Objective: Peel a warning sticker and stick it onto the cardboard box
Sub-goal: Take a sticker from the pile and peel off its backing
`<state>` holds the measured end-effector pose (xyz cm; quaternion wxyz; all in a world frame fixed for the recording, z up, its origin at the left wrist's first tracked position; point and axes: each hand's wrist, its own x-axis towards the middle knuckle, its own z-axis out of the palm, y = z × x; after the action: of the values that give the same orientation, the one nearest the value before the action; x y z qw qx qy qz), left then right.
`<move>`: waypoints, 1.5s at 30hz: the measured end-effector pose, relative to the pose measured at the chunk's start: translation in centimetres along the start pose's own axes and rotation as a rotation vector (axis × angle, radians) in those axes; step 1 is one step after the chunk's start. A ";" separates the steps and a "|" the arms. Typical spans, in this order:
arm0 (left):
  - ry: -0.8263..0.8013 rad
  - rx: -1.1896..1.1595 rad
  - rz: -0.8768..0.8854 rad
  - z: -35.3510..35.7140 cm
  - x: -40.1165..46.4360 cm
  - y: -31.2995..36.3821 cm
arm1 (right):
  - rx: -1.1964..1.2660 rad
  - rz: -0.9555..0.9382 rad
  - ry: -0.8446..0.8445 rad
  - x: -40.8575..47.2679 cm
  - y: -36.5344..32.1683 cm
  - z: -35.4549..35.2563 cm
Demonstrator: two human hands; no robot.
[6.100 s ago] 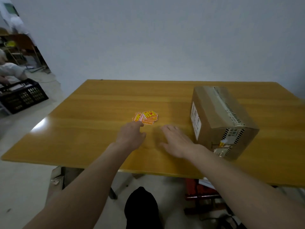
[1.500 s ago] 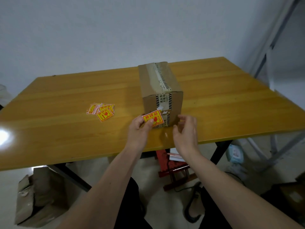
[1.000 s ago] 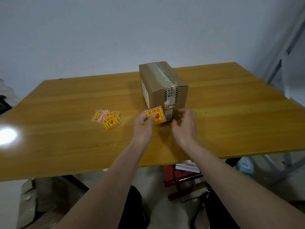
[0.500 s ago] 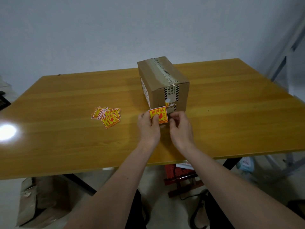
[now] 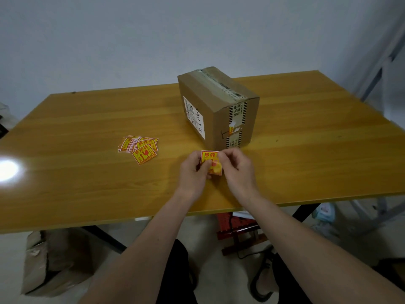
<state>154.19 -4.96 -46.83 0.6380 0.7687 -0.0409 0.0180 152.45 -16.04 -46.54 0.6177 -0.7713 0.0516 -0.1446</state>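
Observation:
A red and yellow warning sticker [image 5: 210, 161] is held upright between both my hands, just in front of the cardboard box [image 5: 217, 106]. My left hand [image 5: 192, 172] pinches its left edge with the thumb across its face. My right hand [image 5: 236, 167] pinches its upper right corner. The taped brown box stands on the wooden table [image 5: 87, 172] with a white label on its left side. A small pile of the same stickers [image 5: 140, 147] lies on the table to the left.
Under the table are a crumpled cardboard box [image 5: 54, 260] on the floor at left and a red stool [image 5: 238, 227] with cables at right. A metal frame [image 5: 383, 69] rises at the far right. A bright light reflection marks the table's left edge.
The sticker has come down and nearer to me, away from the box face. My right hand has closed on its upper right corner while the left keeps its hold.

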 end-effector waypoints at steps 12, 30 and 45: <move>0.258 -0.338 -0.082 -0.8 -0.7 0.1 | 0.123 0.089 -0.045 -0.1 0.2 -0.7; 0.162 -0.224 0.024 -0.5 -0.6 -0.9 | 0.122 0.063 -0.086 -0.4 0.0 -0.8; 0.061 -0.184 0.011 -0.1 -0.9 -0.4 | 0.195 0.079 0.052 -0.1 0.1 -1.1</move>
<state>153.35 -4.78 -47.28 0.7068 0.7057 -0.0273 0.0410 152.08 -17.12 -46.43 0.6935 -0.7008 0.0836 -0.1447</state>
